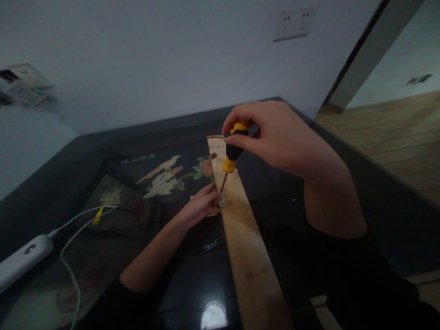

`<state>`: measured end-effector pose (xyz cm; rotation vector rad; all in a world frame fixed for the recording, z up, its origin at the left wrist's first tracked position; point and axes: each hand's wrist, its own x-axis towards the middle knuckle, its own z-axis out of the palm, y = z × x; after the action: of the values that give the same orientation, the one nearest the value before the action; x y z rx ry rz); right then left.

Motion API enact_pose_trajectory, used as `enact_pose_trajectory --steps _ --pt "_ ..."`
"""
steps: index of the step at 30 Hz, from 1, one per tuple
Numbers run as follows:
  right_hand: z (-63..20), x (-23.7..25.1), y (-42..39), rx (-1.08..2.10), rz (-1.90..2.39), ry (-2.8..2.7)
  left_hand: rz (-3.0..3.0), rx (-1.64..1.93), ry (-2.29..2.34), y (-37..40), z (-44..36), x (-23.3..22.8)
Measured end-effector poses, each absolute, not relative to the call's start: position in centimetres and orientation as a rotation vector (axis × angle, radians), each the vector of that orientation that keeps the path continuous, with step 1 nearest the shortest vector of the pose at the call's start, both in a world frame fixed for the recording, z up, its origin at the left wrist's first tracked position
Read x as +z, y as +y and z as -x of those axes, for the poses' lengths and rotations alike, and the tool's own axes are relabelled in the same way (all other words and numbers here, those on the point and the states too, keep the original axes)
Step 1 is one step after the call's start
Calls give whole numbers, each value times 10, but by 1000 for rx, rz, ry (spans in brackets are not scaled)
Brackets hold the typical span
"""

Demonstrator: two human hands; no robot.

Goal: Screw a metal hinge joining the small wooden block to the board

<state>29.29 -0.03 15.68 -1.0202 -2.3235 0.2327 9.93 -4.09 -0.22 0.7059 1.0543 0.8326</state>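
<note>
A long wooden board [247, 238] lies on the dark glossy table, running away from me. My right hand [275, 133] grips the yellow and black handle of a screwdriver [234, 151], held at a slant above the board. Its shaft points down to a small metal plate with holes [222, 199] at the board's left edge. My left hand [204, 204] pinches that plate against the board from the left. What else its fingers hold underneath is partly hidden. A shorter piece of wood [217, 156] shows at the board's far end, behind the screwdriver.
Several loose screws [211, 245] lie on the table [185, 284] left of the board. A white power strip [25, 259] with a cable [74, 275] and yellow tag [98, 215] is at the left. Behind stands a wall with a socket [293, 23].
</note>
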Motion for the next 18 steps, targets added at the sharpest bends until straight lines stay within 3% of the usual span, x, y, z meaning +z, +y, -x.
enact_pose_trajectory --steps 18 --pt "-296 156 4 187 986 -2367 -829 649 1024 -33 -82 7"
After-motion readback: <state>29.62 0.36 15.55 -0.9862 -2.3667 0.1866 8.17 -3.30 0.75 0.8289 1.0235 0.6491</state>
